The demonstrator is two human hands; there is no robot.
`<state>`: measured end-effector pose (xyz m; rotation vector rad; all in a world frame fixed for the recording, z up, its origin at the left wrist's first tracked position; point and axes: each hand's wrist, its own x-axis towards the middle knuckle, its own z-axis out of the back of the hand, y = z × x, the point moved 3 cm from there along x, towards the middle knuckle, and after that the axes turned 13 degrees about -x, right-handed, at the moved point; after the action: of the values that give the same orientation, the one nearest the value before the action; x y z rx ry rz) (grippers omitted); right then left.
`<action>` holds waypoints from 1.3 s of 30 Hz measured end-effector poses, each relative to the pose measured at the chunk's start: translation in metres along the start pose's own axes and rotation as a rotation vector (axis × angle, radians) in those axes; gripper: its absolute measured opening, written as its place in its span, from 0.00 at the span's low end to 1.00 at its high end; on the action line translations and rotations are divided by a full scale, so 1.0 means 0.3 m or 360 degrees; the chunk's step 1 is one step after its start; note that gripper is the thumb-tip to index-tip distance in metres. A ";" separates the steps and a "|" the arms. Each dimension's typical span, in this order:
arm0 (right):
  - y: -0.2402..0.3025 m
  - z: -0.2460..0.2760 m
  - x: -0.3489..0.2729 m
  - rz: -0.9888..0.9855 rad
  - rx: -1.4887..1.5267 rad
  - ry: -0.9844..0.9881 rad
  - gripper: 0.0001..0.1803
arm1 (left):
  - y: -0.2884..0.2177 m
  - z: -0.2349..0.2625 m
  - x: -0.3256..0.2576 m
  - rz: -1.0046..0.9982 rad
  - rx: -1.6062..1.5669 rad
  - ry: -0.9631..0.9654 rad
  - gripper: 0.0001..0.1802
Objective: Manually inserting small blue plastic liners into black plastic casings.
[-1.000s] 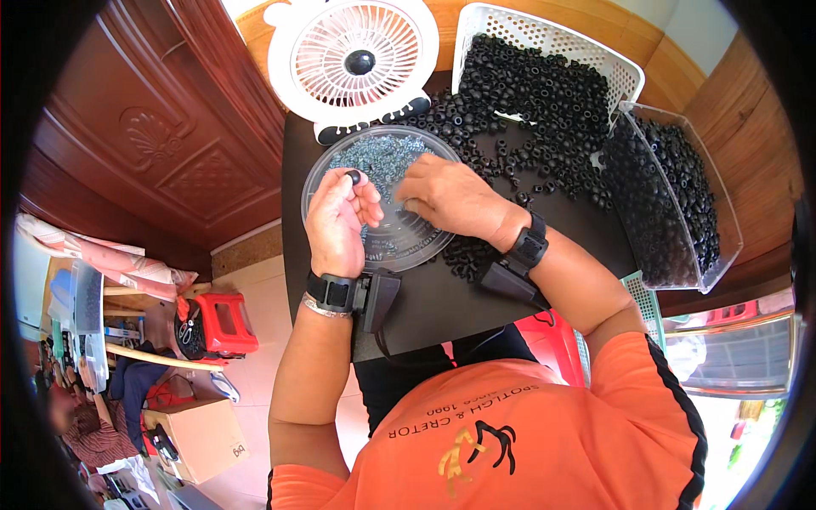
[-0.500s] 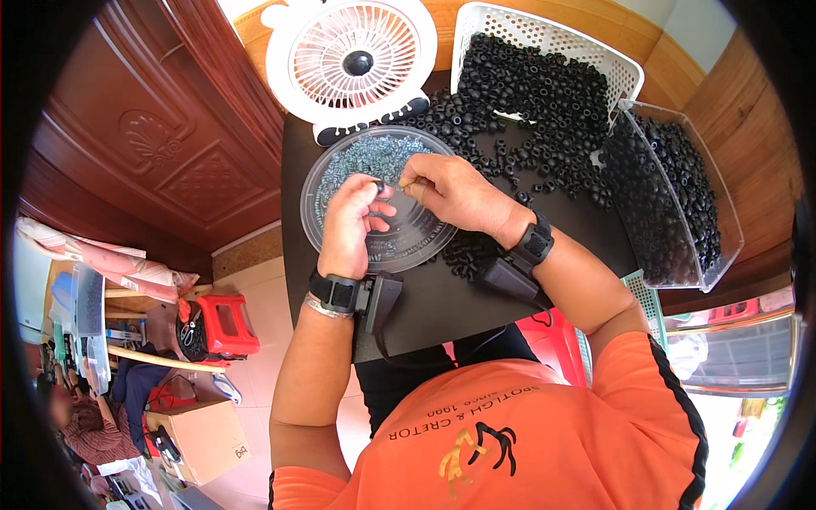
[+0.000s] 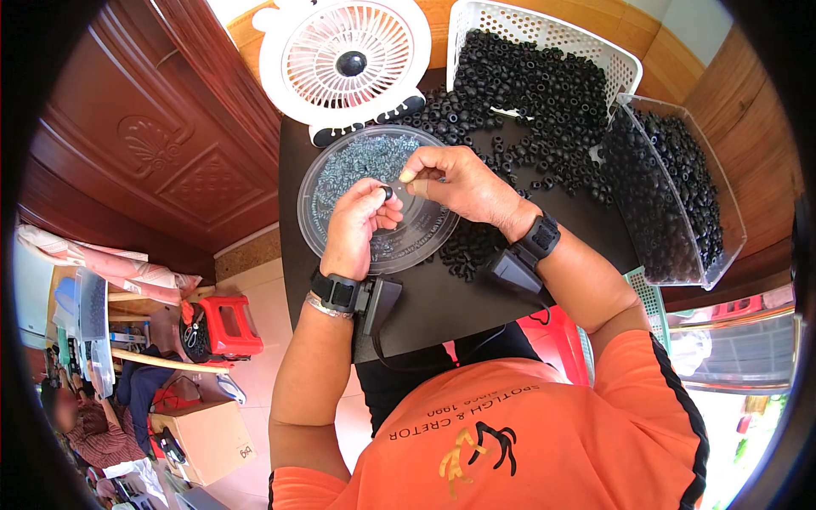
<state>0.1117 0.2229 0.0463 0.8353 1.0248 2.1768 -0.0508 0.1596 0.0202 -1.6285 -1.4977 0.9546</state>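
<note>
My left hand (image 3: 357, 223) pinches a small round black part (image 3: 388, 193) between thumb and forefinger, its other fingers loosely curled. Just to the right, my right hand (image 3: 463, 185) has thumb and forefinger pressed together. A tiny pale speck shows by those fingertips, too small to name. Both hands hover over a round clear plastic tray (image 3: 429, 246), the fingertips a short gap apart. Many small bluish translucent pieces (image 3: 357, 161) lie in it, mostly on its far side. Loose black parts (image 3: 463, 255) like the held one lie on the dark table beside the tray.
Behind the tray stands a white fan (image 3: 350, 64). A white perforated basket (image 3: 625, 72) spills black parts onto the table (image 3: 578, 246). A clear bin (image 3: 722, 255) of black parts stands at right. Far left, another person (image 3: 98, 438) is near a cardboard box (image 3: 208, 442).
My right fingertips have shifted slightly, and the wrist has turned a little. My left hand has tilted, so the black part now sits nearer the right fingertips' level.
</note>
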 end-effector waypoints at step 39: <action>0.068 0.035 -0.024 0.0162 0.0065 0.0026 0.02 | -0.011 -0.063 -0.019 -0.0084 0.0463 0.0238 0.12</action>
<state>0.1191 0.2117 0.0661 0.9079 1.0594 2.2575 -0.0361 0.1537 0.0322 -1.4115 -1.2321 0.9507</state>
